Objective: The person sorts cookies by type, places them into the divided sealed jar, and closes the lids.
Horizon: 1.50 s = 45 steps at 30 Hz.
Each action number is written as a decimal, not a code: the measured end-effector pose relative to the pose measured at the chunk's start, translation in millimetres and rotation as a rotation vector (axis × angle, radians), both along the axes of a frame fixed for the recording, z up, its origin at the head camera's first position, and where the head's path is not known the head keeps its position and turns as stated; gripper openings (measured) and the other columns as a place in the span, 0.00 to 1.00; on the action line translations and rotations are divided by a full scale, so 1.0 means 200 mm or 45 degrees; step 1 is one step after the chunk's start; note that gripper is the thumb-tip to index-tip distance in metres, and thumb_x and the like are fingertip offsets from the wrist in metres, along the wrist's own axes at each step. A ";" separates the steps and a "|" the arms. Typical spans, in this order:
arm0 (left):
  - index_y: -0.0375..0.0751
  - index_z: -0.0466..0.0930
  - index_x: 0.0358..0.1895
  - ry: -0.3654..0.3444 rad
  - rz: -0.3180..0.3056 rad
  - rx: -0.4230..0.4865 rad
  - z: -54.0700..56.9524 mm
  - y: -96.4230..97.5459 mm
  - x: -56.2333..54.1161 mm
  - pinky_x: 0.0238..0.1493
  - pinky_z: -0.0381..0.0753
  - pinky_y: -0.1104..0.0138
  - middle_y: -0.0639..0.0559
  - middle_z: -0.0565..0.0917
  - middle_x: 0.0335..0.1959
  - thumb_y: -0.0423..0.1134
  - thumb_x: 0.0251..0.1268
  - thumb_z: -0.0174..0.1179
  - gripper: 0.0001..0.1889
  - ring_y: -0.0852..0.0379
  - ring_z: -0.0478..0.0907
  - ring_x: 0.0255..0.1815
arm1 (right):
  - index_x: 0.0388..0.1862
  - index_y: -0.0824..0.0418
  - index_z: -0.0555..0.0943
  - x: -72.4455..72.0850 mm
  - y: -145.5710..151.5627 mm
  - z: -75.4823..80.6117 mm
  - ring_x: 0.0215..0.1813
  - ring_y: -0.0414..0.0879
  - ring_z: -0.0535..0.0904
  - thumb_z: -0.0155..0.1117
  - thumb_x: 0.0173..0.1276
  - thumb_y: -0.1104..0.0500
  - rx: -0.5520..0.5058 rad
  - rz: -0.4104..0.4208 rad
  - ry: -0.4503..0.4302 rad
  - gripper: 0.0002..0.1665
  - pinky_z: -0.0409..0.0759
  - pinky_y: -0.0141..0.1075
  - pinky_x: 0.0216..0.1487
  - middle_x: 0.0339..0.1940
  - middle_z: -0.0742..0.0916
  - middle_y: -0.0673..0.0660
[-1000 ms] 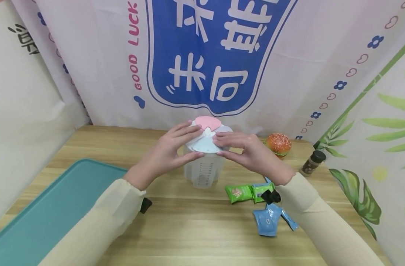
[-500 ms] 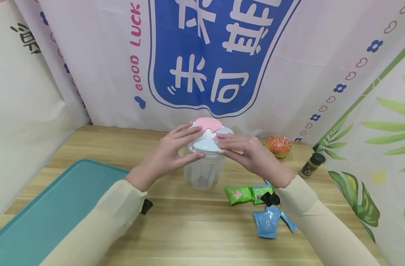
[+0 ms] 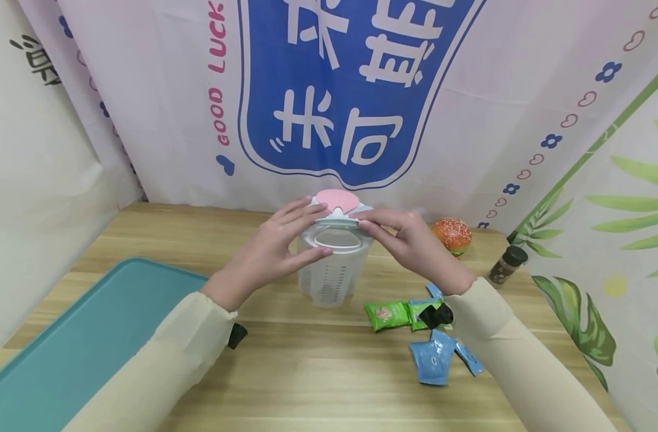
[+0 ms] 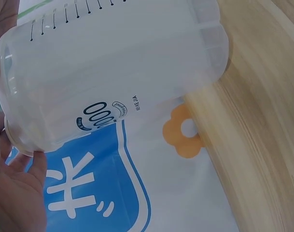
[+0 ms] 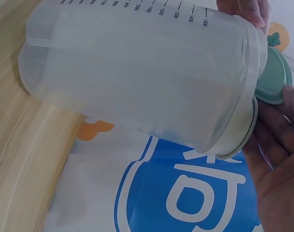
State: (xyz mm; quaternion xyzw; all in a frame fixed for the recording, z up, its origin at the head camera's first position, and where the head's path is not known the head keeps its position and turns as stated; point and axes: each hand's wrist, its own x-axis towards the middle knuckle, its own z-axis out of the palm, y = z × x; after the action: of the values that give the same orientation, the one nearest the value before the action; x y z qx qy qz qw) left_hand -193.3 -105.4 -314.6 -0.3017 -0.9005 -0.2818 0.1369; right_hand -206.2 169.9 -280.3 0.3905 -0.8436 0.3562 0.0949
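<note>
A translucent plastic storage canister (image 3: 331,276) with printed measuring marks stands upright on the table. Its lid has several flaps, among them a pink flap (image 3: 337,199) at the back. The front pale green flap (image 5: 273,79) is raised, baring an oval opening in the head view. My left hand (image 3: 277,239) grips the lid's left side, fingers on top and thumb at the front rim. With thumb and fingers, my right hand (image 3: 407,240) pinches the raised flap's right edge. The canister's far side is hidden.
Green snack packets (image 3: 388,315) and blue sachets (image 3: 433,360) lie on the wooden table right of the canister. Behind them are a toy hamburger (image 3: 452,235) and a black-capped spice jar (image 3: 508,265). A teal tray (image 3: 102,336) lies at the left; a printed cloth (image 3: 172,168) hangs behind.
The canister's front flap has swung up from lying flat, with the right hand's fingers rising and shifting back along it. The left hand stays on the lid.
</note>
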 end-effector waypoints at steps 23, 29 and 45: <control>0.58 0.55 0.85 -0.065 0.017 0.100 0.01 0.00 0.00 0.78 0.71 0.39 0.48 0.63 0.84 0.58 0.65 0.72 0.49 0.42 0.62 0.85 | 0.50 0.65 0.89 -0.05 -0.08 0.06 0.39 0.49 0.88 0.62 0.80 0.58 -0.114 -0.256 -0.055 0.13 0.86 0.25 0.42 0.42 0.93 0.61; 0.62 0.51 0.86 -0.044 0.007 0.104 0.00 0.00 0.00 0.76 0.73 0.38 0.46 0.64 0.84 0.57 0.65 0.72 0.50 0.39 0.65 0.82 | 0.50 0.65 0.89 -0.04 -0.08 0.06 0.37 0.49 0.87 0.62 0.80 0.58 -0.126 -0.279 -0.078 0.13 0.84 0.23 0.40 0.42 0.93 0.61; 0.69 0.52 0.85 -0.008 -0.008 0.124 -0.01 0.01 0.00 0.75 0.73 0.37 0.47 0.67 0.82 0.56 0.65 0.73 0.49 0.41 0.64 0.83 | 0.50 0.65 0.89 -0.04 -0.08 0.06 0.36 0.48 0.84 0.62 0.81 0.57 -0.123 -0.291 -0.109 0.14 0.82 0.24 0.38 0.42 0.93 0.61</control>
State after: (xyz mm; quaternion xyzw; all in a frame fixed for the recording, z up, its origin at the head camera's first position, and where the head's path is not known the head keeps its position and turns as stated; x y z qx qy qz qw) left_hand -193.5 -104.4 -315.8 -0.2967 -0.8851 -0.3267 0.1478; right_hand -213.9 153.3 -267.7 0.2713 -0.8677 0.3996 0.1174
